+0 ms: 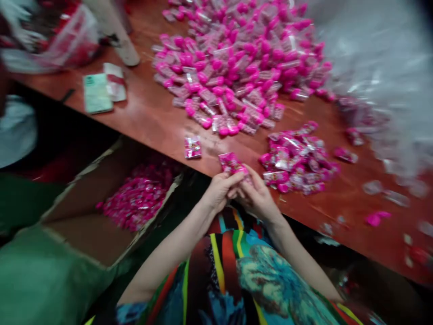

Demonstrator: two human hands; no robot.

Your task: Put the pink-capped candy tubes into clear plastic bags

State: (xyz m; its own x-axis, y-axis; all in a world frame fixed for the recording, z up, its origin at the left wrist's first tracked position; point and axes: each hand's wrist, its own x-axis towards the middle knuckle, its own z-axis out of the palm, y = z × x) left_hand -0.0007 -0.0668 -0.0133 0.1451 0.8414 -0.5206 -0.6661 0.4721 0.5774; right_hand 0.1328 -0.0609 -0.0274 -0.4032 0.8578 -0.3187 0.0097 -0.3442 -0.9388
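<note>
head view: pink packet (228, 160) held at the table's (145, 117) near edge

fingers of the left hand (219, 190) and right hand (257, 193) grasp it together. a flat packet (192, 147) lies to its left, a small heap (297, 159) to its right, a large pink pile (233, 72) beyond.

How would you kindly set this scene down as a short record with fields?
Left hand: left hand, thumb and fingers on a pink packet
Right hand: right hand, gripping the same packet
Table: reddish-brown table, its near edge by the hands
Beyond the hands: large pile of small clear-and-pink pieces
Right of the hands: smaller pile of pink packets
Left of the hands: single packet, lying flat
Below the table, left: open cardboard box holding many pink pieces
Far right: clear plastic
</note>
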